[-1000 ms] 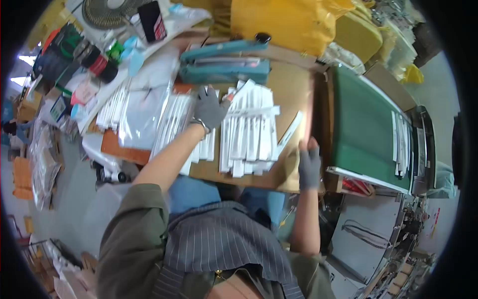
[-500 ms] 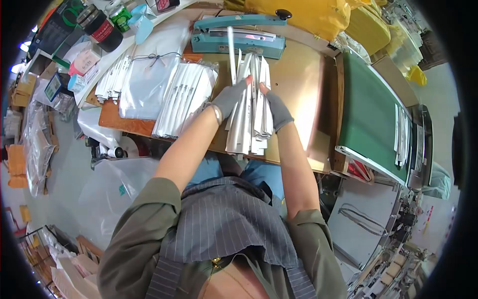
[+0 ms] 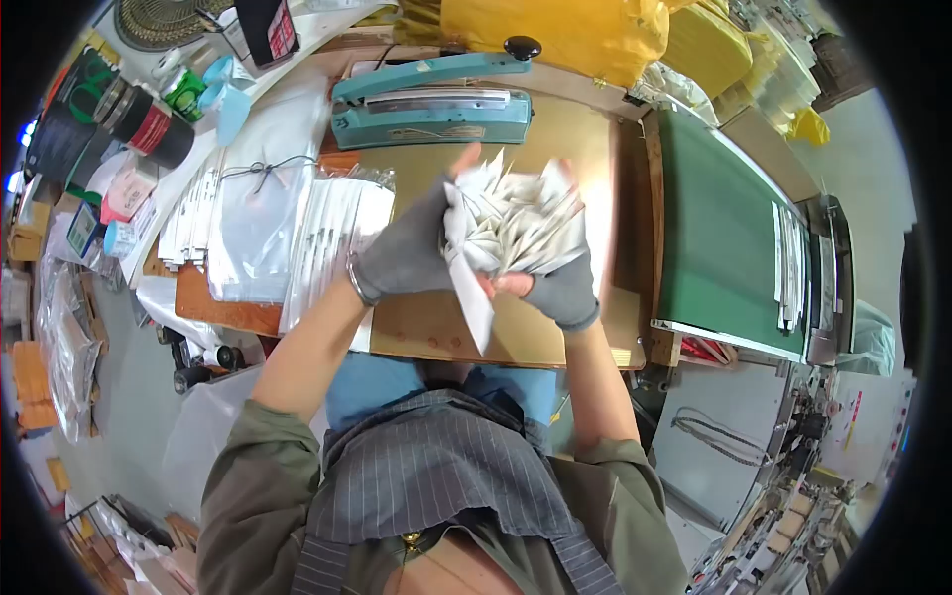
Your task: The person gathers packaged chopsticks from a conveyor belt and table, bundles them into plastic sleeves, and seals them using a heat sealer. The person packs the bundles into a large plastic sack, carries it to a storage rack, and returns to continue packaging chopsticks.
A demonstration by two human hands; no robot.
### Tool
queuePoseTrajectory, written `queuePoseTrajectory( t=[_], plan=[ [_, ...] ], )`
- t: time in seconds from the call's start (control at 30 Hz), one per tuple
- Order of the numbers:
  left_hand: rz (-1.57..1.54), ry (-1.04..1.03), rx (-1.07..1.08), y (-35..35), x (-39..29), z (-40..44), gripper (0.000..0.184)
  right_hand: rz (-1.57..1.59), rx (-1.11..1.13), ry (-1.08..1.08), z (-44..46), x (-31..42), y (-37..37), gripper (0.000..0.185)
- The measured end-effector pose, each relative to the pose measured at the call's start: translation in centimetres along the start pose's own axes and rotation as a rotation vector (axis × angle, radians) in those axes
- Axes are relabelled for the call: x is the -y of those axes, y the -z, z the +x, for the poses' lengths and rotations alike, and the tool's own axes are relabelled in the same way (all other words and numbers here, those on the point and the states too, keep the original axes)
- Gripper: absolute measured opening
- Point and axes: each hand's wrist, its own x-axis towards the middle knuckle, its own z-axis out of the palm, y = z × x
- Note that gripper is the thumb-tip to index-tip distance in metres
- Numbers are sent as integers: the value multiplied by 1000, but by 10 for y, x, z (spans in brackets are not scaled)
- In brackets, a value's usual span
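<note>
A thick bundle of white folded paper strips (image 3: 514, 220) is held end-on above the table, its ends fanned toward the camera. Around its left side wraps my left hand (image 3: 412, 243), in a grey fingerless glove. My right hand (image 3: 565, 290), gloved the same way, grips the bundle's lower right, thumb across the front. One strip juts downward between the hands. To the left of the hands lies a stack of similar white strips (image 3: 337, 223) in clear plastic. Beyond the bundle stands a teal hand-lever sealer (image 3: 431, 127) with a black knob.
Clear plastic bags (image 3: 260, 238) tied with a dark cord lie on the left. A shelf there carries a black tumbler (image 3: 149, 129), a green can (image 3: 182, 94) and blue cups. On the right, a green conveyor belt (image 3: 714, 228) bears several white strips (image 3: 790, 268). Yellow bags (image 3: 555, 40) fill the back.
The bundle has gone from lying lengthwise near the table to being raised and turned end-on. Both hands have shifted to its sides, and the view has moved slightly.
</note>
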Motion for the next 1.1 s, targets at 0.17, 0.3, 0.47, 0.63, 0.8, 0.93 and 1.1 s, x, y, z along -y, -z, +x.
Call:
queuePoseTrajectory(
  t=[0.17,0.3,0.47,0.63,0.8,0.93,1.1],
  plan=[
    [-115,57,196,-8,-1,15,101,20,85,-1,2,-16,10,125],
    [-186,-25,29,-10,-2,12,102,170,43,73,2,1,12,120],
    [221,-258,114,-24,-1,4,77,76,-103,-192,-8,31,-30,104],
    [-331,250,325,-21,-31,-59,52,-212,0,151,-10,49,-60,101],
    [-693,247,106,-41,20,-122,51,339,607,-609,-22,-13,-58,46],
    [52,328,-311,67,60,-151,27,609,367,-665,-45,-19,-76,20],
    [1091,398,-751,198,119,-200,39,571,316,-664,-50,-14,-85,19]
  ],
)
